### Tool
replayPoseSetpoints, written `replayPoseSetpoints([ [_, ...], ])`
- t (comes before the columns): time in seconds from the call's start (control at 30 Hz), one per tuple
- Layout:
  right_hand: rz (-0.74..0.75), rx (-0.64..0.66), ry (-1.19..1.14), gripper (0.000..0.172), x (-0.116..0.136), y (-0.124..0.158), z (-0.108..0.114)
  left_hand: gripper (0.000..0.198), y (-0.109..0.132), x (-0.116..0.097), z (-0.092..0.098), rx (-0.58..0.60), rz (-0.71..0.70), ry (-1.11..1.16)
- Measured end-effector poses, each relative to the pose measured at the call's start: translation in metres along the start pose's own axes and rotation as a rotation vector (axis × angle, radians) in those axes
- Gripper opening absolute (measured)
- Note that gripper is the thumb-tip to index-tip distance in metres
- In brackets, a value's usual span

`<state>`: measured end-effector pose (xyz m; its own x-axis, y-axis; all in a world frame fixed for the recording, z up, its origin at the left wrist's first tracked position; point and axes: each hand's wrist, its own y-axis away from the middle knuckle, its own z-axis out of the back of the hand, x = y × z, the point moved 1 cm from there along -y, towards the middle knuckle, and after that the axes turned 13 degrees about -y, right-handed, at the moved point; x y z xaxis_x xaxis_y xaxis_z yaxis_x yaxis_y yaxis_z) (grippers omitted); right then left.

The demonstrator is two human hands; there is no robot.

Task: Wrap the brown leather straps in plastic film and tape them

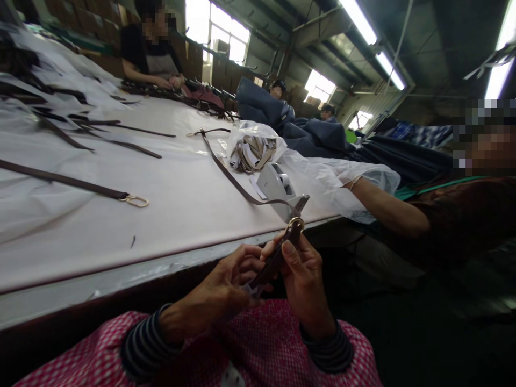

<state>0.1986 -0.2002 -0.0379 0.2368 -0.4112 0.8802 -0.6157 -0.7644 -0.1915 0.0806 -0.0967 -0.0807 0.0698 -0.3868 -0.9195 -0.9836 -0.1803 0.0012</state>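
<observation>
Long brown strap [60, 178] on the table [80, 242], ring fitted at its end. Left hand [209, 290] closed on a short strap [275, 263] below the table edge, brass ring [295, 224] at its top, white tape dispenser [278, 185] just beyond; right hand [302, 274] also closed on it.

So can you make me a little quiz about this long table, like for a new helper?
1. True or false: the left hand and the right hand both hold a dark leather strap.
2. What stands on the white table closest to the hands? A) a white tape dispenser B) a sewing machine C) a teapot
3. Fill in the blank: the bundled strips lie in a clear plastic ____.

Key: 1. True 2. A 3. bag
</observation>
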Motion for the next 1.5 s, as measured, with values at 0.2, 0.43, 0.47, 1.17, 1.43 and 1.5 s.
replayPoseSetpoints([
  [0.2, -0.112, 0.037, -0.164, 0.018, 0.009, 0.007, -0.002, 0.019, 0.003, -0.006, 0.012, 0.035, 0.004, -0.420],
  [0.43, -0.121, 0.092, -0.170, 0.017, 0.014, 0.008, 0.002, 0.045, 0.007, -0.005, 0.014, 0.208, 0.060, -0.663],
  [0.47, -0.117, 0.099, -0.165, 0.017, 0.015, 0.008, 0.003, 0.044, 0.007, -0.005, 0.013, 0.208, 0.086, -0.638],
  [1.17, -0.095, 0.221, -0.073, 0.017, 0.017, 0.006, 0.011, 0.037, 0.003, 0.012, 0.012, 0.160, 0.180, -0.191],
  [1.43, -0.092, 0.352, -0.018, 0.015, 0.029, 0.009, 0.014, 0.034, 0.000, 0.019, 0.013, 0.063, 0.188, -0.116],
  [1.5, -0.073, 0.358, -0.007, 0.015, 0.033, 0.010, 0.016, 0.033, 0.000, 0.019, 0.012, 0.082, 0.201, -0.143],
])
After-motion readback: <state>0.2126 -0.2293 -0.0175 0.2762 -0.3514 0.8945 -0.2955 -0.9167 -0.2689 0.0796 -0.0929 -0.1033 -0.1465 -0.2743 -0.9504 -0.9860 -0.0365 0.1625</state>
